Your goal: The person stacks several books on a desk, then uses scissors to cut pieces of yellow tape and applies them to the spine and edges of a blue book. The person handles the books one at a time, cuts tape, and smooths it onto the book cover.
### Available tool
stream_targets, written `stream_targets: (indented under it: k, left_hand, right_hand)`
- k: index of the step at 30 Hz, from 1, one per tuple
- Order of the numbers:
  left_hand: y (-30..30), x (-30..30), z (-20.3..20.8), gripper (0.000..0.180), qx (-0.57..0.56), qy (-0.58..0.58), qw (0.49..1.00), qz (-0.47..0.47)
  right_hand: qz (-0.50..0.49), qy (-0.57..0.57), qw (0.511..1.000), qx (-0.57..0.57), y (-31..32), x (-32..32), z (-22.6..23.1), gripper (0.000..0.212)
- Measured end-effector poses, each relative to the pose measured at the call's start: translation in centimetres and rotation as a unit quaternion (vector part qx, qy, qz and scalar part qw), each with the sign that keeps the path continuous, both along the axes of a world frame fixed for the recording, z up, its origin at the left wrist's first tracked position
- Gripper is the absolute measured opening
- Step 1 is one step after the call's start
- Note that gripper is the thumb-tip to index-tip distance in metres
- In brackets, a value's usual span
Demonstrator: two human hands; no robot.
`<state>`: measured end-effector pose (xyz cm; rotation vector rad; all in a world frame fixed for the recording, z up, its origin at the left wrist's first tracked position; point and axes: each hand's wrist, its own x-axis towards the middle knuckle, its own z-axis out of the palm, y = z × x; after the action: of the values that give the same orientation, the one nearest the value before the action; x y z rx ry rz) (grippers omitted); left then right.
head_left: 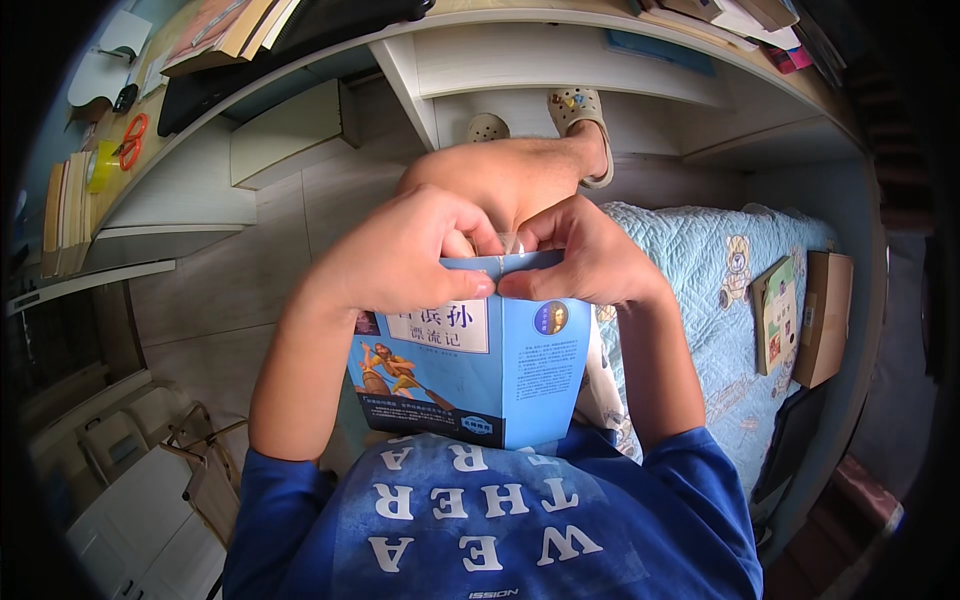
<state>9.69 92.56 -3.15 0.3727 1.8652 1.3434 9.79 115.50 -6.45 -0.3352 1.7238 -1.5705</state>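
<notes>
A blue paperback book (545,370) rests upright against my shirt and lap, its cover and spine side toward me. My left hand (400,250) grips the top edge on the left of the spine, thumb on the outside and fingers curled behind. Close beside it, my right hand (590,250) pinches the same edge on the right, the two thumb tips almost meeting at the spine's top. Between the fingers shows a small, shiny, clear piece (510,242), perhaps film or tape; how it is attached I cannot tell.
At left, the desk carries orange-handled scissors (132,141), a yellow tape roll (102,166) and several books (65,205). A bed with a light blue quilt (690,260) lies to the right, with a book (774,315) and a cardboard box (824,318) on it. A folding chair (212,480) stands lower left.
</notes>
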Motion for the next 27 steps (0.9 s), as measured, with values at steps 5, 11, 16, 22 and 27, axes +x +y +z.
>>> stream_targets:
  k: [5, 11, 16, 22, 27]
  left_hand:
    - [-0.5, -0.1, 0.2, 0.014, -0.025, 0.002, 1.000, -0.003]
    - [-1.0, 0.4, -0.2, 0.018, 0.011, 0.010, 0.998, 0.066]
    - [-0.2, 3.2, -0.5, 0.035, 0.115, 0.107, 0.959, 0.235]
    - [-0.6, 4.2, -1.9, 0.015, 0.118, 0.234, 0.940, 0.218]
    - [-0.6, 4.0, -1.9, 0.014, 0.140, 0.269, 0.929, 0.213]
  right_hand:
    - [-0.002, -0.007, 1.000, 0.008, 0.4, 0.0, 0.3, 0.016]
    - [-0.084, 0.062, 0.995, -0.002, 0.5, 0.8, 0.3, 0.018]
    - [-0.206, 0.174, 0.958, -0.096, 0.6, 3.0, 0.5, 0.014]
    - [-0.164, 0.324, 0.931, -0.046, 0.3, 4.0, 0.7, 0.017]
    - [-0.167, 0.331, 0.928, -0.041, -0.2, 4.0, 0.4, 0.023]
